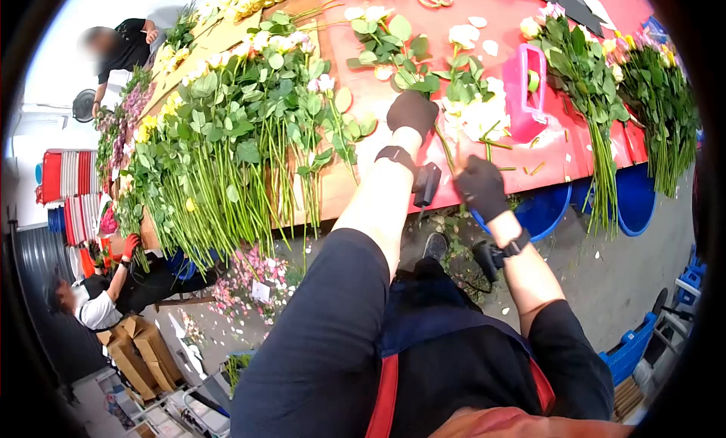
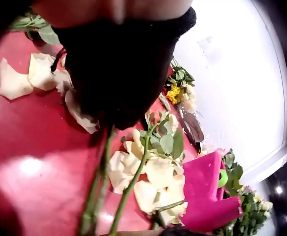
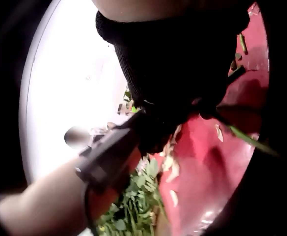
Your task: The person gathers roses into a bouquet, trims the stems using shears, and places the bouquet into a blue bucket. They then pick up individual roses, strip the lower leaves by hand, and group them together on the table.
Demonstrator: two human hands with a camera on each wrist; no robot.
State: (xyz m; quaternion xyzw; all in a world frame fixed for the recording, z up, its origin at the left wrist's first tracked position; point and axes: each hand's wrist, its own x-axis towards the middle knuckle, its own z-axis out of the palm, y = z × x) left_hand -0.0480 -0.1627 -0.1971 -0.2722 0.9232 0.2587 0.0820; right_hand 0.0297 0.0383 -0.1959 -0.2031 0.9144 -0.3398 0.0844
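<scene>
stems (image 2: 88,216): green, long and thin; located over the red table cover (image 1: 344,52), running between the two hands beside loose petals (image 2: 158,171).
left hand (image 1: 412,113): dark-gloved; stems are gripped, emerging from beneath the glove. whether the fingers are pressed together or spaced cannot be told.
right hand (image 1: 482,188): dark-gloved, nearer the table edge; fingers are curled and a stem appears to be pinched at its lower part. exact finger spacing cannot be told.
weight: judged light; little effort should be needed for a few stems.
stiffness: judged firm but springy along the stem, liable to snap if bent sharply; soft at leaf and bloom.
surface: judged slightly slippery if damp; thorns are possible but none can be made out.
hold point: bare middle of the stem is advised, below the leaves (image 1: 398,27), with modest pressure. the flower heads should not be squeezed, being easily bruised.
flower ends: those of the held stems cannot be traced with certainty; pale roses (image 1: 463,35) are noted farther up the table.
surroundings: pink plastic tool (image 2: 197,196) is seen beside the petals; flower bundle (image 1: 578,67) is laid beyond it, stems overhanging the edge.
</scene>
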